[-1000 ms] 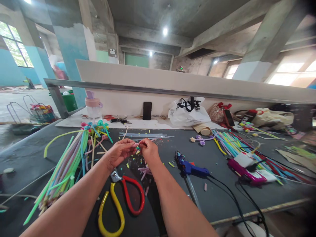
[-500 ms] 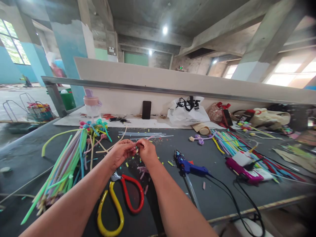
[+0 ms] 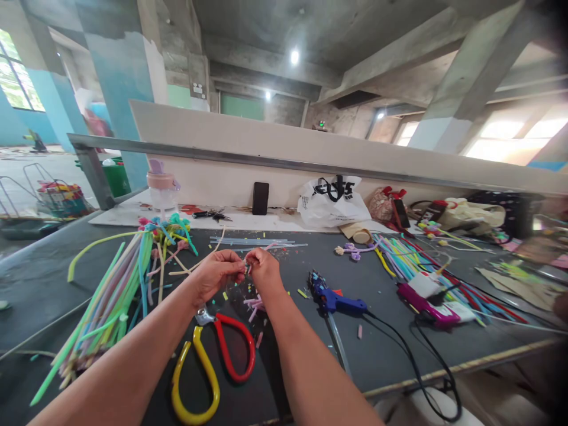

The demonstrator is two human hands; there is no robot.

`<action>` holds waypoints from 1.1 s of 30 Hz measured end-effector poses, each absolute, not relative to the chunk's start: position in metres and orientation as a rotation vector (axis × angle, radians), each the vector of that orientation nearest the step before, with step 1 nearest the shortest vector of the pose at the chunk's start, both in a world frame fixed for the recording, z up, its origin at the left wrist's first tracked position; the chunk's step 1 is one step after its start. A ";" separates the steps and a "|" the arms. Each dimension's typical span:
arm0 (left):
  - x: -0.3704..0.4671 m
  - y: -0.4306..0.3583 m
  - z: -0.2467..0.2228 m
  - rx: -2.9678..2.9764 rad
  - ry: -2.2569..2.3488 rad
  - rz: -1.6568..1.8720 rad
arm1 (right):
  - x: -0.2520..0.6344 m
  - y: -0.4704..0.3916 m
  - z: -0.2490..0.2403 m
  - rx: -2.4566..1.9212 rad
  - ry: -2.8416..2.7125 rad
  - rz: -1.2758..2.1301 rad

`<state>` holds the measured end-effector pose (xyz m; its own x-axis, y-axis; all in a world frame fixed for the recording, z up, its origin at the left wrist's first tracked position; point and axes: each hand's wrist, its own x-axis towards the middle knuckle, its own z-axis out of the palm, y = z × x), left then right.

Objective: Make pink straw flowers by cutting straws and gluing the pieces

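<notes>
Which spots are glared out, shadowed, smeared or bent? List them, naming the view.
Head view: ceiling lamp and right-hand window blown out; head view: dark shadow on the table beside the right forearm; head view: far right edge smeared, top right corner black; head view: right-hand pillar leaning, probably lens distortion; head view: small piece between both hands too indistinct to identify.

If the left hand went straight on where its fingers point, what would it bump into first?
Probably the right hand: the left hand's fingers point towards it, with hardly any gap showing. A tiny bit between them might come first, but depth is unclear.
</notes>
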<state>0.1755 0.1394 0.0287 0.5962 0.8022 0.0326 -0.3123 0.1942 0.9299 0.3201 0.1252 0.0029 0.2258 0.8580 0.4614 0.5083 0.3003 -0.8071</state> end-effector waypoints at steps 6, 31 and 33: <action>0.178 0.144 0.028 1.391 0.525 1.035 | 0.317 0.126 0.006 -1.176 -1.310 0.702; 0.161 0.141 0.050 1.624 0.787 0.817 | 0.316 0.110 0.032 -1.018 -1.366 0.817; 0.158 0.142 0.051 1.519 0.705 0.800 | 0.317 0.111 0.030 -1.033 -1.376 0.831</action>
